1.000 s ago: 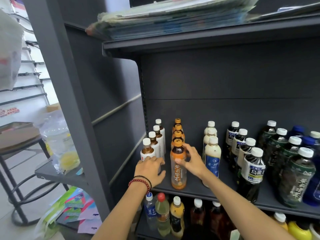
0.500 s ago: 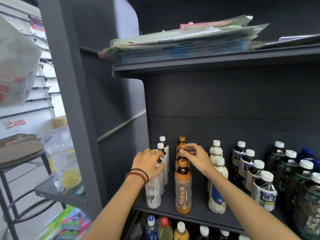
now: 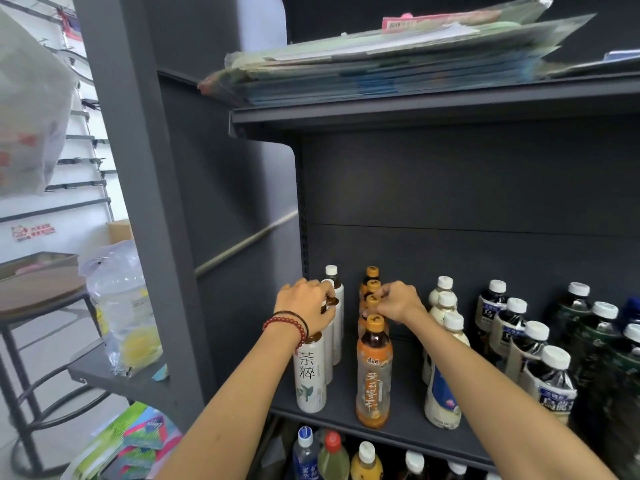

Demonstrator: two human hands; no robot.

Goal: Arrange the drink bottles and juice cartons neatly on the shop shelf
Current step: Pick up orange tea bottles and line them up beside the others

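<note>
On the dark grey shelf (image 3: pixel 401 420) stand rows of bottles running front to back. My left hand (image 3: pixel 306 308), with beaded bracelets at the wrist, grips the necks of the white-label tea bottles (image 3: pixel 310 379) in the leftmost row. My right hand (image 3: pixel 398 303) pinches the cap of a bottle in the middle of the orange-cap tea row (image 3: pixel 374 375). To the right are a row of milky white bottles (image 3: pixel 443 386), dark oolong bottles with white caps (image 3: pixel 519 334) and green-label bottles (image 3: pixel 602 327).
The shelf above (image 3: pixel 433 110) carries a flat stack of plastic-wrapped papers (image 3: pixel 398 60). More bottles stand on the shelf below (image 3: pixel 332 455). At left are a grey upright post (image 3: pixel 138 202), a stool (image 3: pixel 38 292), a plastic bag (image 3: pixel 121 306) and packets on the floor (image 3: pixel 138 441).
Both hands have risen from the bottles' bodies at the shelf front to the caps and necks further back in the rows. The view has tilted upward.
</note>
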